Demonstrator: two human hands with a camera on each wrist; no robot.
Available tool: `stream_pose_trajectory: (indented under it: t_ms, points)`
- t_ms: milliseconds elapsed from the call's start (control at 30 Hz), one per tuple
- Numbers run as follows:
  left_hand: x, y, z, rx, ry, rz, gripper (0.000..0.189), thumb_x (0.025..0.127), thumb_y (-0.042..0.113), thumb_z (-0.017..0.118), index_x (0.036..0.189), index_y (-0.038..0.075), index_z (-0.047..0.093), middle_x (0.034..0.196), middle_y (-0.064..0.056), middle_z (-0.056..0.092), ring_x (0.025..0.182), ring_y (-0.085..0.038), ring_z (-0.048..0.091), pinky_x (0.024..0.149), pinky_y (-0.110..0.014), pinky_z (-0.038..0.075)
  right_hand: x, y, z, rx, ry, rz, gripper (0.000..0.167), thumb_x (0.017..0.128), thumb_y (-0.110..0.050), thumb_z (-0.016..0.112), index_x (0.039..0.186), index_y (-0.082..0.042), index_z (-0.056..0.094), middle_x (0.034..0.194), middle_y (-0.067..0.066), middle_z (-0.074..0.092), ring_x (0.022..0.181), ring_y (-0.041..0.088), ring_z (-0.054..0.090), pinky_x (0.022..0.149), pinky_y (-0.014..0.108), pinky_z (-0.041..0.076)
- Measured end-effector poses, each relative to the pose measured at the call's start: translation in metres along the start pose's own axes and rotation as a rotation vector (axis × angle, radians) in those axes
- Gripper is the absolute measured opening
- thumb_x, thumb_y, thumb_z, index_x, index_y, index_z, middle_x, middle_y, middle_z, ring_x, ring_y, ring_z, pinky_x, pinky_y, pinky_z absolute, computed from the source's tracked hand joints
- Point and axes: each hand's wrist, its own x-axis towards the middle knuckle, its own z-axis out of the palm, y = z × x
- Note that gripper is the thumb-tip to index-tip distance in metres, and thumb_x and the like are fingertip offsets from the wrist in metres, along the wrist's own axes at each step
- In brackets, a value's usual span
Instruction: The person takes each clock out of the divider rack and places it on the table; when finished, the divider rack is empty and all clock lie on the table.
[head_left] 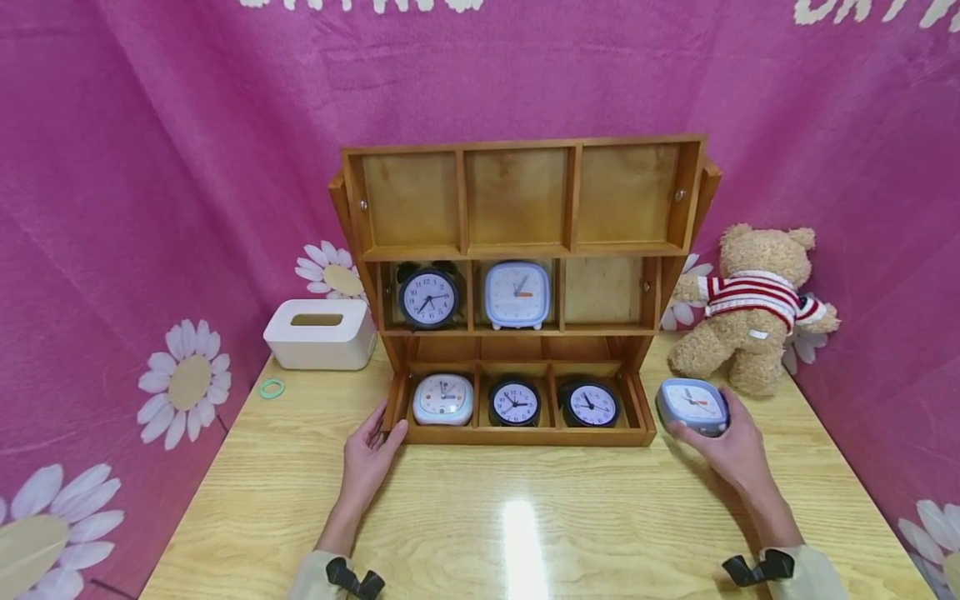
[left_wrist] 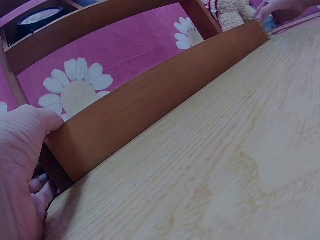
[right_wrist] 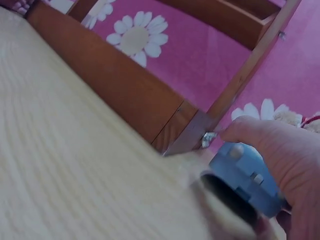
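Note:
A tiered wooden shelf [head_left: 525, 436] with square compartments stands on the table. My left hand [head_left: 367, 458] grips its lower left front corner, thumb over the front board and fingers round the side. My right hand [head_left: 738, 450] holds a blue alarm clock [head_left: 692, 402] just right of the bottom tier, its dial facing up. In the right wrist view the clock's blue casing [right_wrist: 240, 167] shows under the thumb. The bottom tier holds a white clock [head_left: 442, 399] and two black clocks [head_left: 514, 402]. In the middle tier sit a black twin-bell clock [head_left: 429, 298] and a light blue clock [head_left: 517, 295].
A white tissue box [head_left: 318, 346] and a green ring [head_left: 272, 388] lie left of the shelf. To its right, a teddy bear [head_left: 753, 308] in a striped sweater sits behind my right hand. A pink flowered curtain [head_left: 525, 75] hangs behind the wooden table [head_left: 465, 508].

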Motion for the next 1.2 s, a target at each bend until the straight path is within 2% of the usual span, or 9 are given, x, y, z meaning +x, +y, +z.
stream_pose_trajectory:
  t_ms: [200,300,400,467,667,767,867,1033,1200]
  points:
    - [0.0,0.001,0.0,0.009,0.005,-0.007,0.063,0.099,0.015,0.073,0.154,-0.001,0.047,0.156,-0.022,0.048,0.143,-0.031,0.046,0.117,-0.035,0.037,-0.002,-0.018,-0.012,0.079,0.026,-0.002,0.108,0.084,-0.025,0.088,0.161,0.009,0.021,0.156,0.041,0.035,0.141,0.059,0.037,0.118,0.067,0.031]
    - [0.0,0.001,0.0,0.012,0.008,-0.004,0.063,0.099,0.015,0.074,0.154,-0.002,0.047,0.155,-0.023,0.048,0.143,-0.031,0.046,0.117,-0.037,0.036,-0.001,-0.028,-0.017,0.13,0.05,-0.019,0.106,0.084,-0.019,0.088,0.162,0.007,0.021,0.161,0.037,0.031,0.145,0.057,0.032,0.126,0.041,0.027]
    - [0.001,0.001,0.0,0.01,0.008,0.0,0.063,0.099,0.014,0.073,0.154,-0.002,0.047,0.156,-0.023,0.048,0.143,-0.032,0.046,0.117,-0.037,0.037,0.0,-0.038,-0.018,0.161,0.077,-0.045,0.105,0.083,-0.015,0.088,0.164,0.002,0.023,0.162,0.032,0.033,0.148,0.05,0.033,0.121,0.014,0.024]
    - [0.001,0.001,0.0,0.008,0.01,0.001,0.063,0.099,0.014,0.073,0.154,-0.002,0.047,0.156,-0.022,0.048,0.143,-0.031,0.046,0.117,-0.035,0.037,-0.001,-0.048,-0.019,0.172,0.095,-0.06,0.103,0.083,-0.013,0.089,0.164,-0.002,0.026,0.162,0.029,0.036,0.148,0.044,0.036,0.115,0.007,0.025]
    - [0.0,0.002,0.001,0.004,0.015,0.002,0.063,0.099,0.013,0.074,0.154,-0.002,0.047,0.154,-0.023,0.05,0.142,-0.031,0.048,0.114,-0.028,0.039,-0.004,-0.084,-0.017,0.19,0.203,-0.122,0.097,0.075,-0.004,0.091,0.16,-0.01,0.043,0.158,0.02,0.048,0.142,0.02,0.045,0.112,0.01,0.034]
    - [0.001,0.002,0.002,0.005,0.01,0.004,0.063,0.099,0.014,0.074,0.154,-0.003,0.047,0.154,-0.024,0.049,0.143,-0.034,0.047,0.114,-0.029,0.039,-0.004,-0.101,-0.013,0.227,0.265,-0.207,0.097,0.067,0.006,0.092,0.154,-0.007,0.051,0.153,0.021,0.053,0.137,0.008,0.048,0.111,0.011,0.038]
    - [0.002,0.003,0.002,0.006,0.009,0.004,0.063,0.099,0.014,0.074,0.154,-0.003,0.047,0.155,-0.024,0.049,0.143,-0.034,0.046,0.116,-0.033,0.038,-0.002,-0.117,-0.009,0.277,0.292,-0.319,0.097,0.062,0.015,0.09,0.15,-0.002,0.055,0.149,0.024,0.056,0.135,0.003,0.051,0.11,0.013,0.04]
    - [0.002,0.003,0.002,0.012,0.005,0.008,0.063,0.099,0.014,0.073,0.154,-0.002,0.047,0.156,-0.022,0.048,0.144,-0.031,0.045,0.118,-0.038,0.035,-0.008,-0.165,-0.007,0.328,0.266,-0.446,0.09,0.063,0.022,0.084,0.146,0.008,0.053,0.145,0.03,0.057,0.134,0.001,0.052,0.11,0.014,0.042]
    - [0.0,0.002,0.0,0.021,0.008,0.01,0.063,0.099,0.015,0.074,0.154,-0.002,0.048,0.157,-0.021,0.047,0.145,-0.032,0.044,0.119,-0.042,0.035,-0.001,-0.176,0.006,0.37,0.188,-0.457,0.092,0.068,0.018,0.087,0.151,0.003,0.051,0.149,0.026,0.055,0.139,0.009,0.052,0.112,0.016,0.041]
